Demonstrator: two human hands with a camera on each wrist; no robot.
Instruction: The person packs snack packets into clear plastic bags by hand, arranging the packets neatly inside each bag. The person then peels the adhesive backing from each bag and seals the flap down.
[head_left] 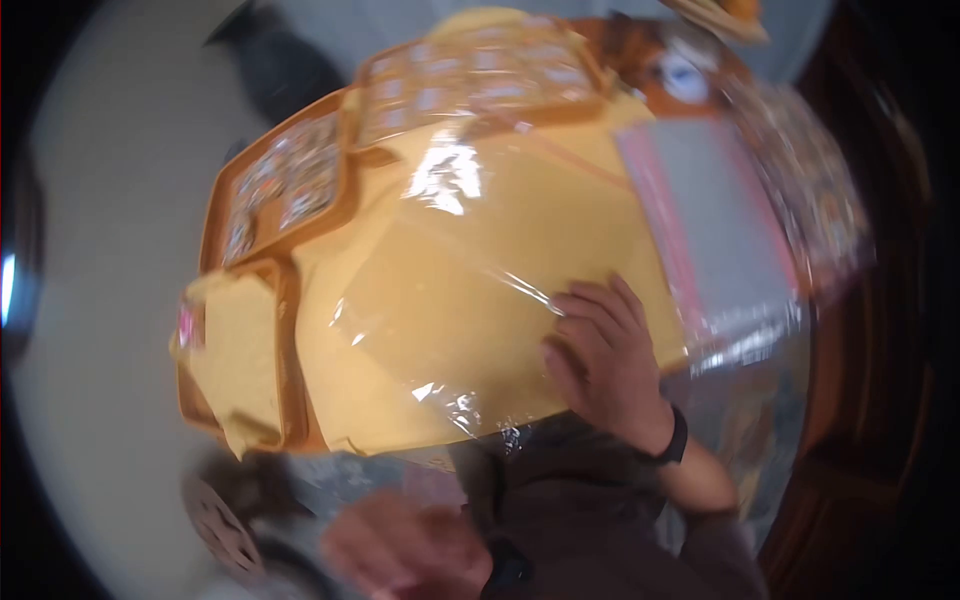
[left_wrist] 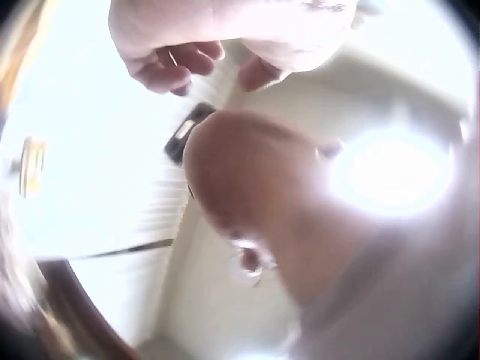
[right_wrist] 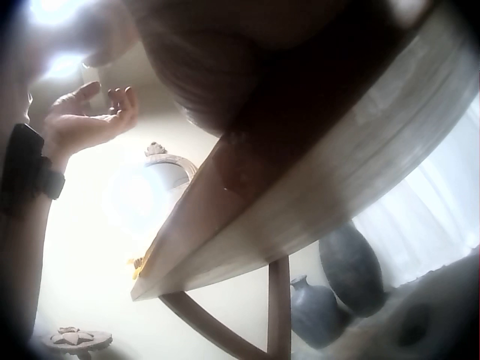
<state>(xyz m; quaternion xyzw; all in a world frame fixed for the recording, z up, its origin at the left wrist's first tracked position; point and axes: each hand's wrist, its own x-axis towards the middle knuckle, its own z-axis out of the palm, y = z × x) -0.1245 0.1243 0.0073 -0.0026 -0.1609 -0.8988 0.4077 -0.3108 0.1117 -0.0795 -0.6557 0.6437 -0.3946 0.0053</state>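
The clear plastic sheet (head_left: 470, 270) lies across the yellow cover (head_left: 335, 385) at the middle of the counter (right_wrist: 315, 187), its near end at the edge around 6 o'clock. The right hand (head_left: 610, 365) rests on it at about 4 o'clock, fingers spread and lightly bent, gripping nothing that shows. The left hand (head_left: 405, 545) is raised off the counter near 7 o'clock; it is blurred from above, but the right wrist view shows it empty, fingers loosely bent.

The main risk looks like slippage: the plastic is thin and glossy, and only one hand touches it, so a sideways push could slide or skew it. With its near end at the edge, a sleeve or forearm brushing past could drag it off. Creases run towards the right fingers; pressing there could set them harder or trap air. Glare around 11 o'clock could hide a fold or the film's true border.

Towards 2 to 3 o'clock, the pink-bordered packet (head_left: 710, 215) lies close by, and a wide sweep of the right hand could catch it. Towards 8 o'clock, the tray (head_left: 290, 360) with a yellow cloth (head_left: 240, 350) sits near the rim, so a careless left elbow might knock it.
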